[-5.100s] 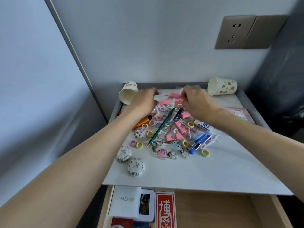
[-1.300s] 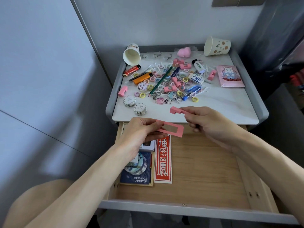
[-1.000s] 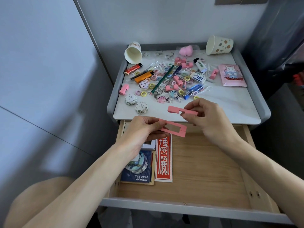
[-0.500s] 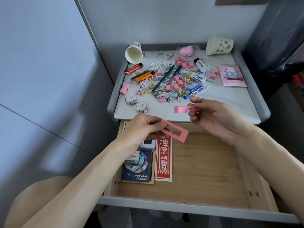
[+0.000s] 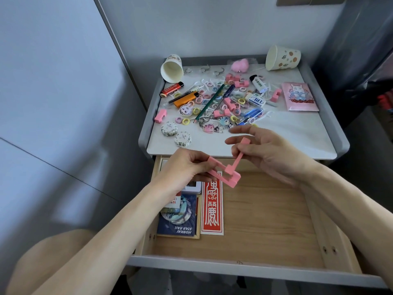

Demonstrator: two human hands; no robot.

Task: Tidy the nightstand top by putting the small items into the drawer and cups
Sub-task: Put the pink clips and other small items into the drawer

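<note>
Head cam: left hand (image 5: 187, 165) pinches a pink frame (image 5: 232, 183), right hand (image 5: 270, 152) pinches a pink bar (image 5: 238, 159), seemingly slotted into it, above the drawer (image 5: 265, 220).

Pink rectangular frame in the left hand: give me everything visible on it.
The pink frame is a flat, matte, plastic-looking rectangle with one long rectangular cutout. It is held in the air, tilted, its right end lower, above the back of the open drawer. The left hand pinches its left end. The right hand holds a pink bar whose lower block meets the frame near its right end, at the cutout.
</note>
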